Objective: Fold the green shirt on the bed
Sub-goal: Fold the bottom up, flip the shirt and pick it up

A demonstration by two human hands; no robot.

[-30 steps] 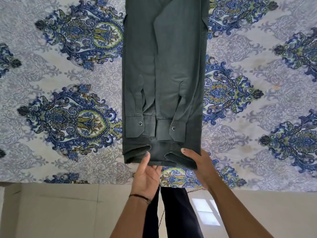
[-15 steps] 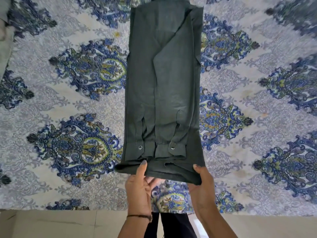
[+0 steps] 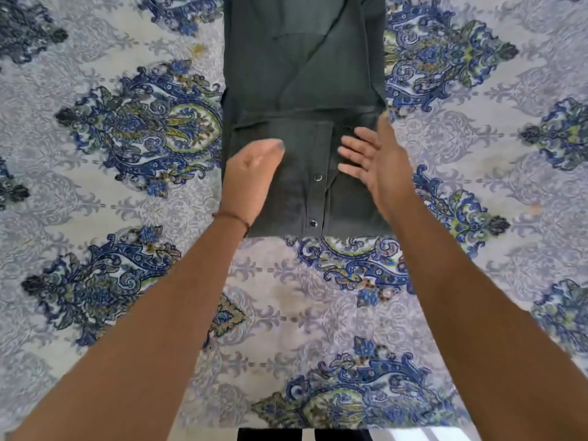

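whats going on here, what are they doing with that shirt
A person is folding a green shirt on a patterned bedsheet. The shirt lies as a narrow strip, its near end turned up over the middle with two snap buttons showing. The left hand rests on that flap; the right hand is open, fingers spread, at its right side.

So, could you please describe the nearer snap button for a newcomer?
On the patterned bedsheet lies a dark green shirt. On its folded-over near part, the nearer snap sits just above the bottom edge, the other snap farther up.
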